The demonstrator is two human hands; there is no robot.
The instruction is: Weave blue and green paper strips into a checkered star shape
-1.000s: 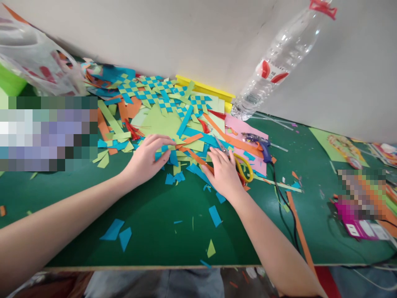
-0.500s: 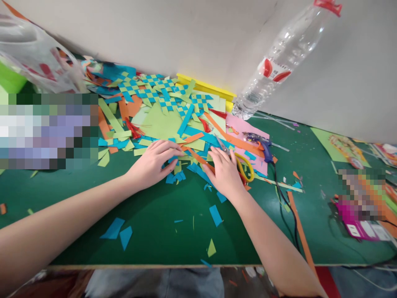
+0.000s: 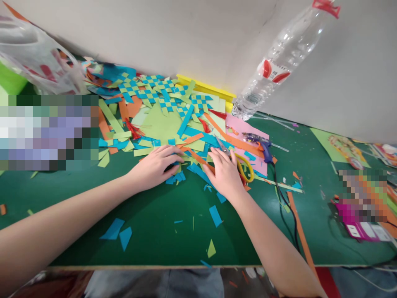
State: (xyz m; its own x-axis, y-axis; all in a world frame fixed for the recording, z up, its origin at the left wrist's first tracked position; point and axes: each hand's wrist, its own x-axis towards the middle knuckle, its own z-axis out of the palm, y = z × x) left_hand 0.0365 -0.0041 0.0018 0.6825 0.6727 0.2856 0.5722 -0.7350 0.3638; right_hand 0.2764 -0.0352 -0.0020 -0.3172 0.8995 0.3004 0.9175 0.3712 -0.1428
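Palm down with loosely curved fingers, my left hand (image 3: pixel 156 167) rests at the near edge of a heap of paper strips and scraps. A small blue paper piece with a dark dot (image 3: pixel 156 142) lies just beyond its knuckles. My right hand (image 3: pixel 226 171) lies with fingers spread, over blue and orange paper and right beside the yellow-handled scissors (image 3: pixel 247 169). Neither hand visibly grips anything. Between them runs an orange paper strip (image 3: pixel 197 155). Blue-and-green woven paper pieces (image 3: pixel 169 101) are piled farther back, near red tassels (image 3: pixel 133 129).
A clear plastic bottle (image 3: pixel 276 68) stands by the wall at back right. A blue glue gun (image 3: pixel 266 152) with a black cable lies on pink paper (image 3: pixel 245 124). A plastic bag (image 3: pixel 43 58) sits at back left. Loose scraps dot the green table (image 3: pixel 173 248).
My left hand has drawn slightly toward me, and the blue piece with the dark dot now shows beyond it. My right hand has hardly moved.
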